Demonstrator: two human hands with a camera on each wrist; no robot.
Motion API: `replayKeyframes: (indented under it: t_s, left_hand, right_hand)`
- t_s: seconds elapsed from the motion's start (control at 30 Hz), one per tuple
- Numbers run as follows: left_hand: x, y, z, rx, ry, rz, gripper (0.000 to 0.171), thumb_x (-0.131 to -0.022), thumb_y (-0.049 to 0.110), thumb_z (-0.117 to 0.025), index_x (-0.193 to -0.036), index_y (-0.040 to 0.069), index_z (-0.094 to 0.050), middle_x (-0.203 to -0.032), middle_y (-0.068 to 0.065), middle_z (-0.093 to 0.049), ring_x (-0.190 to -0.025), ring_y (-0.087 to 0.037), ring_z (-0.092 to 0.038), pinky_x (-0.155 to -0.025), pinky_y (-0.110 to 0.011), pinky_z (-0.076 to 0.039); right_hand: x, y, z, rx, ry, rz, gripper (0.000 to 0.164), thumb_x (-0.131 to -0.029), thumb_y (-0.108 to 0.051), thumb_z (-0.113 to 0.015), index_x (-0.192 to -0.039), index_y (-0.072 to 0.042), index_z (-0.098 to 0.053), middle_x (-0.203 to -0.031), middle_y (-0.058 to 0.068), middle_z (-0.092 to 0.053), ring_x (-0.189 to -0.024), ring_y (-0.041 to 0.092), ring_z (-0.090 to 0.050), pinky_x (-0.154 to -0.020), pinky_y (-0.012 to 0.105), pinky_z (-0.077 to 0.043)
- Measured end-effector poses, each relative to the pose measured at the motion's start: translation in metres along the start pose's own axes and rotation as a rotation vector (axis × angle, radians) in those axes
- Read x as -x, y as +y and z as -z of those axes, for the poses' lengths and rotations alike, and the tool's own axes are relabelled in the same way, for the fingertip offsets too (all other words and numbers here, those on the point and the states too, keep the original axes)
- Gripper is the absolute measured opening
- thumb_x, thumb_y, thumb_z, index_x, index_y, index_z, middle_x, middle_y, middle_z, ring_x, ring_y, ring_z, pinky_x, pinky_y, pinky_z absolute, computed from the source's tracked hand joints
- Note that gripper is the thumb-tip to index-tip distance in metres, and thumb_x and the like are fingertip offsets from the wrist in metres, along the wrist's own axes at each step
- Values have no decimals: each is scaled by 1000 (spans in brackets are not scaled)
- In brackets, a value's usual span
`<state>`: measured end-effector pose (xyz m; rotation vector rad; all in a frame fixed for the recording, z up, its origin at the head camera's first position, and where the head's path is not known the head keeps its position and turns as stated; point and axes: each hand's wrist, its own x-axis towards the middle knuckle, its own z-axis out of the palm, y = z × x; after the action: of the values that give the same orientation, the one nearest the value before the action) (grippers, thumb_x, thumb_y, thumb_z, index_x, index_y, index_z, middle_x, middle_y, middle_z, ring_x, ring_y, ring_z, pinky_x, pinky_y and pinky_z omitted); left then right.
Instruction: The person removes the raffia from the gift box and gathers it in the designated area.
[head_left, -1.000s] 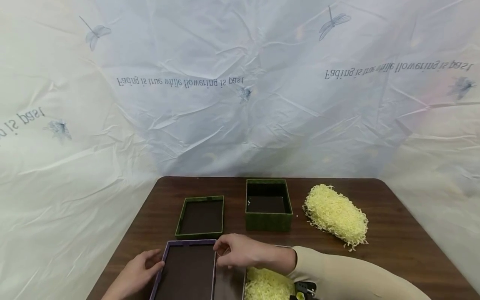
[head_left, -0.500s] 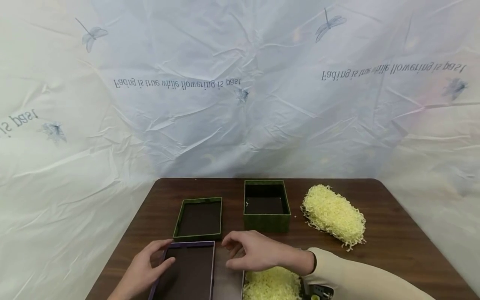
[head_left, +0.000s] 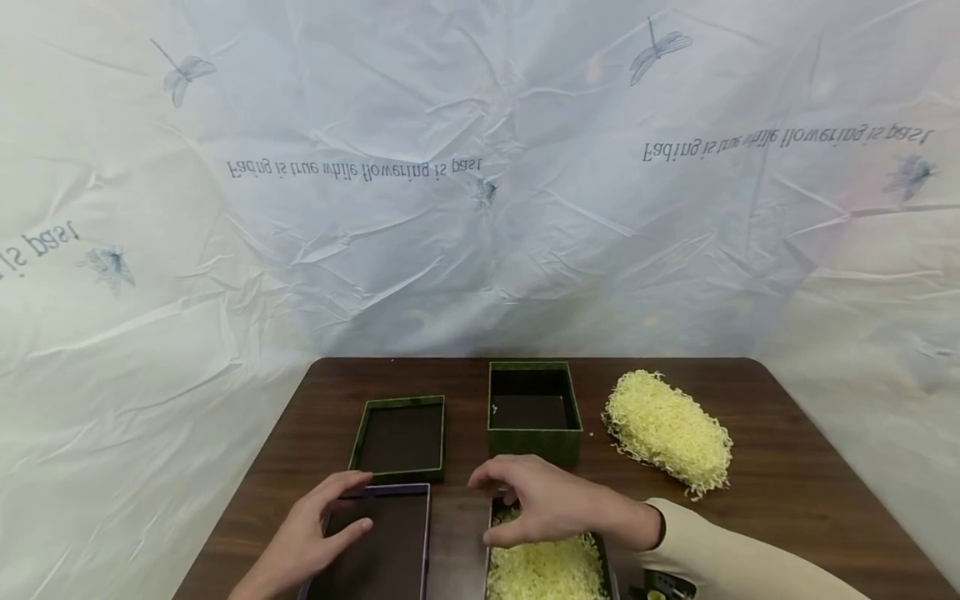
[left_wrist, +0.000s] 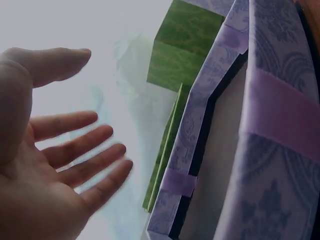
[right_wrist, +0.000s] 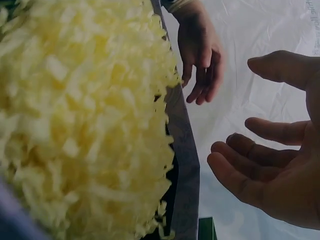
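My left hand point(head_left: 306, 527) hovers over the left side of a shallow purple-edged box lid point(head_left: 393, 546), its dark inside facing up. In the left wrist view the fingers are spread and hold nothing; the lid's patterned lavender side point(left_wrist: 280, 175) has a plain purple band. To the right, my right hand point(head_left: 553, 502) is above a deeper purple box point(right_wrist: 186, 165) filled with pale yellow shredded paper point(head_left: 551, 571). Its fingers are loosely bent, with nothing between them. The near ends of the lid and the box run out of the head view.
Behind the lid lies a smaller green-edged lid point(head_left: 402, 435), inside up. A green box point(head_left: 534, 447) stands at the back middle. Right of it sits a heap of yellow shredded paper point(head_left: 667, 433) on the brown table point(head_left: 787, 467). A printed white sheet point(head_left: 480, 250) hangs behind.
My right hand has left the lid's right edge and moved right, over the filled box. My left hand has let go of the lid's left edge and shifted right over it.
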<state>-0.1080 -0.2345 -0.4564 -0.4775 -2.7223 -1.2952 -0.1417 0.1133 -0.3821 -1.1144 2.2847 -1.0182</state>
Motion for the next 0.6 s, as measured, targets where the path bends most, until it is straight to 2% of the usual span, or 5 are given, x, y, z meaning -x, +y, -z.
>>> replayKeyframes:
  t_s: [0.1,0.17,0.37,0.6]
  left_hand:
    - [-2,1,-3,29,4,-82,47,-88,26,-73,-132,23,-56,-129,-2,-59,-114,-18,-60,-85,-31,-57]
    - [-2,2,-4,34,13,-114,45,-89,24,-72,-131,24,-57,-128,1,-59,-112,-16,-60,-84,-31,-58]
    - [-3,3,-8,43,17,-162,45,-88,20,-73,-130,22,-57,-126,5,-60,-113,-16,-60,-86,-31,-57]
    - [-8,5,-18,84,-38,-207,49,-89,16,-72,-134,22,-53,-130,3,-58,-117,-17,-58,-90,-35,-56]
  right_hand:
    - [4,4,1,11,-9,23,48,-88,-32,-72,-130,-18,-56,-123,-7,-58,-112,8,-58,-88,24,-55]
    - [6,7,0,25,-13,47,48,-88,-31,-73,-131,-17,-56,-123,-6,-58,-112,10,-58,-88,25,-55]
    - [13,13,-1,93,-14,109,48,-89,-31,-71,-132,-17,-55,-125,-5,-58,-113,11,-58,-88,25,-54]
    - [23,22,-2,204,17,152,50,-89,-31,-71,-133,-18,-53,-133,-2,-55,-122,14,-54,-93,28,-52]
